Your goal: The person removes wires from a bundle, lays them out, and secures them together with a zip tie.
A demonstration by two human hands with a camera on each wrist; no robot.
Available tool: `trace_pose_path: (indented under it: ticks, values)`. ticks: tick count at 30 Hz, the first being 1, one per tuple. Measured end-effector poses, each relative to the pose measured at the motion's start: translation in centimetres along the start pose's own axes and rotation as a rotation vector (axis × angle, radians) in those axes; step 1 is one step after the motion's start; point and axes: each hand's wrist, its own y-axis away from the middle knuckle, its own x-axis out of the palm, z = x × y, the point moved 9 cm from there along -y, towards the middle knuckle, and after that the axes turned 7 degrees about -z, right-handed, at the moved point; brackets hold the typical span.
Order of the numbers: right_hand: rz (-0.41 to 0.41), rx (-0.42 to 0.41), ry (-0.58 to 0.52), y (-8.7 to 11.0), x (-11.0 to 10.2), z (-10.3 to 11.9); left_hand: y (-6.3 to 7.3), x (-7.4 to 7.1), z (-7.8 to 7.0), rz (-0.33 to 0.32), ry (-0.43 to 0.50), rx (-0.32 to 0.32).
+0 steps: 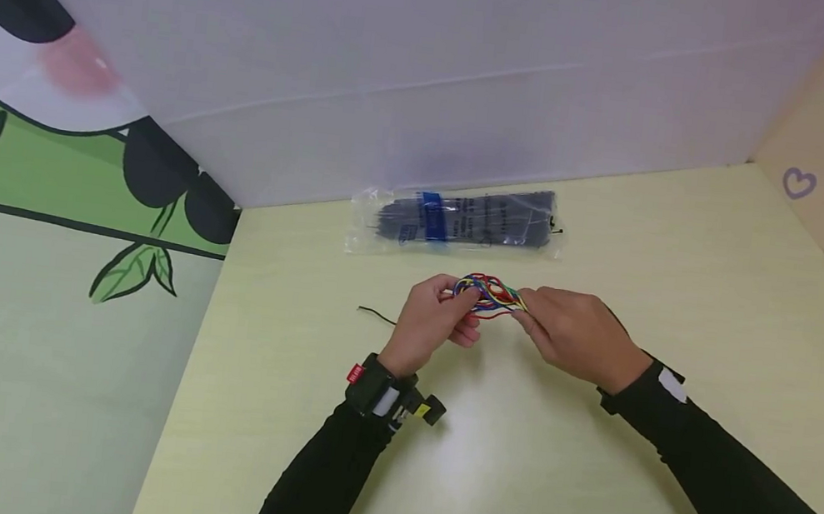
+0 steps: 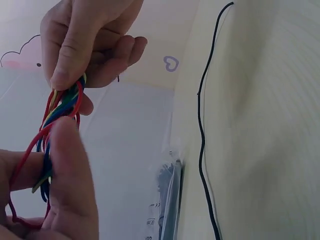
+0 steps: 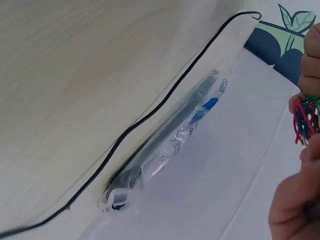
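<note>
A small coil of thin red, blue, yellow and green wires (image 1: 487, 290) is held between both hands above the table. My left hand (image 1: 426, 321) pinches the coil's left end, its thumb lying over the loops. At the other end, my right hand (image 1: 581, 329) grips the wires between thumb and fingers. In the left wrist view, the bundle (image 2: 65, 105) looks twisted together between the two thumbs, with red loops hanging loose. Behind the hands, a long wavy black tie strip (image 3: 145, 117) lies on the table, mostly hidden by them in the head view.
A clear plastic bag (image 1: 465, 216) packed with dark thin strips and banded in blue lies at the back, near the white wall panel (image 1: 417, 65). The pale wooden table (image 1: 509, 485) extends around the hands. A cartoon-printed wall (image 1: 179, 174) stands at the left.
</note>
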Motion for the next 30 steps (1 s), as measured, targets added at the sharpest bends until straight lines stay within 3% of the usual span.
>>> trace_pose_path:
  ticks: [2, 5, 11, 13, 15, 17, 19, 22, 24, 27, 30]
  values:
    - [-0.006, 0.048, -0.047, -0.2, -0.1, -0.2, -0.1, 0.2, -0.3, 0.007, 0.022, 0.043]
    - [-0.005, 0.181, -0.211, -0.4, 0.0, -1.1, -0.1, 0.2, -0.9, 0.004, 0.029, 0.147]
    - [0.090, 0.491, -0.716, 0.3, 1.2, -2.9, 0.6, -0.4, -2.6, -0.066, -0.055, 0.394]
    - [0.146, 0.591, -0.906, 0.8, 1.8, -3.1, 0.9, -0.3, -3.2, -0.055, -0.052, 0.449]
    - [0.203, 0.682, -1.024, 1.3, 2.4, -3.4, 1.1, -0.3, -3.4, -0.043, -0.047, 0.471]
    - [0.266, 0.738, -1.026, 1.7, 2.9, -3.7, 1.0, -0.3, -3.3, -0.049, -0.068, 0.461]
    - [0.341, 0.746, -0.940, 2.0, 3.4, -3.8, 0.7, -0.4, -2.9, -0.064, -0.106, 0.425]
    - [0.421, 0.706, -0.828, 2.2, 4.0, -3.8, 0.3, -0.4, -2.2, -0.076, -0.166, 0.377]
    - [0.442, 0.672, -0.809, 2.0, 4.1, -3.5, 0.2, -0.3, -2.0, -0.043, -0.191, 0.353]
    - [0.395, 0.584, -0.706, 1.4, 3.7, -3.5, 0.3, 0.1, -1.8, 0.055, -0.216, 0.327]
    - [0.283, 0.431, -0.423, 0.5, 2.4, -3.7, 0.3, 0.0, -1.4, 0.138, -0.272, 0.276]
